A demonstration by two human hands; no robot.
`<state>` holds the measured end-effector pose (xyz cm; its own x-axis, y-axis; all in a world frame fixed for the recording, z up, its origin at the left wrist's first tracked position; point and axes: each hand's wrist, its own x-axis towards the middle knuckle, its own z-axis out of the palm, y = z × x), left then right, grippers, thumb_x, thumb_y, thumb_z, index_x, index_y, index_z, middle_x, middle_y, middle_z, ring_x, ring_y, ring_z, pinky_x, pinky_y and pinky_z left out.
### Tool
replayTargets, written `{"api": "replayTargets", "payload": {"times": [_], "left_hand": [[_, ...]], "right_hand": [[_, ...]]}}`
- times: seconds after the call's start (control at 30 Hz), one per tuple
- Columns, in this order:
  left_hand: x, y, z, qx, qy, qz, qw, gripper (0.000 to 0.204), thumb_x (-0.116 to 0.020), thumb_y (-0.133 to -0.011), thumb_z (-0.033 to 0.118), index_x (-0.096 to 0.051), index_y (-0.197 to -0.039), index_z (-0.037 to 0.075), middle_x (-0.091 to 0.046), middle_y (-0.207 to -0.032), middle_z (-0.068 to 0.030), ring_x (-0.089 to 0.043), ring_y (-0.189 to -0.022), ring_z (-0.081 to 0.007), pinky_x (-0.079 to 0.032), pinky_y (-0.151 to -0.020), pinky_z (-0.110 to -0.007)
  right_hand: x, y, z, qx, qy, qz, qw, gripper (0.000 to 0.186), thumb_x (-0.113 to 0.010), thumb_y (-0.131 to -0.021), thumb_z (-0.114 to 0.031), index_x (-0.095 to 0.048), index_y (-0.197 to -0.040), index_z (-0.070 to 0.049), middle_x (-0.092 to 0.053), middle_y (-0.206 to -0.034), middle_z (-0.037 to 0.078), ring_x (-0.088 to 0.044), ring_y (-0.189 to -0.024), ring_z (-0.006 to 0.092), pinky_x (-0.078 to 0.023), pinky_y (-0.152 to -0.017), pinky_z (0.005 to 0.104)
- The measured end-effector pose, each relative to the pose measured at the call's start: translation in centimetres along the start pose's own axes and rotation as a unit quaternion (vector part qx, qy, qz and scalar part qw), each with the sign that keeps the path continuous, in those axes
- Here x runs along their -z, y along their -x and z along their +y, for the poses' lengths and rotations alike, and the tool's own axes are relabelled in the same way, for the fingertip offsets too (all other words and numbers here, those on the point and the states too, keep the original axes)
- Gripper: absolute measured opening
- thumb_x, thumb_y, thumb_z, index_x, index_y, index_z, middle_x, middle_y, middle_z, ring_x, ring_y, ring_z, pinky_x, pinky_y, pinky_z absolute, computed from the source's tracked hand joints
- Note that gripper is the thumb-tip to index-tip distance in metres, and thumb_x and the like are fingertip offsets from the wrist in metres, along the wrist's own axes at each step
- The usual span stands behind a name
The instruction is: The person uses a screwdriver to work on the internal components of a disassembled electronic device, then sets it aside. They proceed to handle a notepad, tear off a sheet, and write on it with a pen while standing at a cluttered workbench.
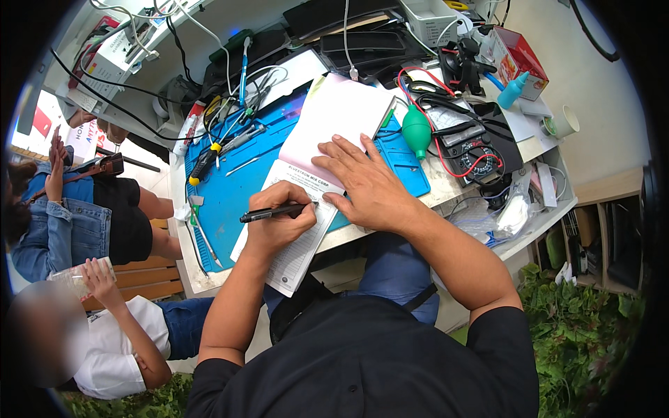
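A form pad (303,254) with printed lines lies tilted at the front of the blue work mat (230,195), its lower end reaching past the table edge. Its upper pages (341,111), white with a pink sheet beneath, are folded back away from me. My left hand (282,219) is closed around a black pen (268,212), with the tip by the upper part of the printed page. Flat across the pad, just right of the pen, rests my right hand (366,181), fingers spread and holding nothing.
To the right lie a green air blower bulb (416,132), a multimeter (477,157) with red leads and a blue bottle (513,90). A yellow-black screwdriver (204,164) and tweezers (207,237) are on the left. Two people (125,334) are beyond the table's left side.
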<state>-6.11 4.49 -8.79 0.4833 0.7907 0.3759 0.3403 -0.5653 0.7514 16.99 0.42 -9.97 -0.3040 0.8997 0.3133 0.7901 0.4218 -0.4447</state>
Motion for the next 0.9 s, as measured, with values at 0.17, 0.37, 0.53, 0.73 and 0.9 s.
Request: {"api": "replayTargets", "payload": {"times": [0.17, 0.37, 0.53, 0.73, 0.9], "left_hand": [[0.08, -0.02, -0.22, -0.008, 0.01, -0.007, 1.0, 0.011, -0.079, -0.075, 0.001, -0.069, -0.077, 0.002, -0.074, -0.077, -0.0074, -0.068, -0.066, -0.0155, -0.054, -0.063, -0.029], [0.12, -0.15, 0.06, -0.014, 0.012, -0.008, 1.0, 0.011, -0.079, -0.074, 0.0, -0.069, -0.077, 0.002, -0.073, -0.077, -0.0077, -0.068, -0.066, -0.0163, -0.054, -0.063, -0.03], [0.08, -0.07, -0.05, -0.016, 0.009, -0.006, 1.0, 0.011, -0.079, -0.074, 0.0, -0.069, -0.077, 0.002, -0.073, -0.077, -0.0076, -0.068, -0.066, -0.0164, -0.054, -0.063, -0.03], [0.04, -0.1, 0.11, -0.014, 0.009, -0.005, 1.0, 0.011, -0.08, -0.074, 0.0, -0.069, -0.077, 0.002, -0.073, -0.077, -0.0078, -0.067, -0.066, -0.0166, -0.053, -0.063, -0.029], [0.15, -0.02, -0.39, -0.004, 0.024, -0.016, 1.0, 0.011, -0.08, -0.075, 0.0, -0.071, -0.079, 0.002, -0.073, -0.077, -0.007, -0.067, -0.066, -0.0149, -0.053, -0.063, -0.029]], "right_hand": [[0.11, -0.07, 0.0, 0.0, 0.006, -0.004, 1.0, 0.063, -0.07, -0.101, -0.032, -0.051, -0.158, -0.011, -0.045, -0.169, 0.016, -0.031, -0.163, 0.0346, -0.017, -0.133, 0.0618], [-0.02, -0.09, 0.07, 0.0, 0.006, -0.003, 1.0, 0.063, -0.07, -0.101, -0.032, -0.052, -0.157, -0.011, -0.045, -0.169, 0.016, -0.032, -0.163, 0.0345, -0.018, -0.133, 0.0623], [0.01, -0.05, 0.07, 0.001, 0.0, -0.002, 1.0, 0.063, -0.07, -0.1, -0.033, -0.053, -0.157, -0.01, -0.045, -0.169, 0.016, -0.032, -0.163, 0.0344, -0.017, -0.133, 0.0626], [0.13, -0.04, 0.0, -0.004, 0.0, -0.007, 1.0, 0.063, -0.07, -0.101, -0.032, -0.051, -0.157, -0.012, -0.045, -0.169, 0.016, -0.031, -0.163, 0.0346, -0.018, -0.133, 0.0614], [-0.01, -0.1, 0.1, 0.0, 0.006, -0.003, 1.0, 0.063, -0.071, -0.1, -0.032, -0.051, -0.157, -0.012, -0.045, -0.169, 0.016, -0.032, -0.163, 0.0347, -0.018, -0.133, 0.0616]]}}
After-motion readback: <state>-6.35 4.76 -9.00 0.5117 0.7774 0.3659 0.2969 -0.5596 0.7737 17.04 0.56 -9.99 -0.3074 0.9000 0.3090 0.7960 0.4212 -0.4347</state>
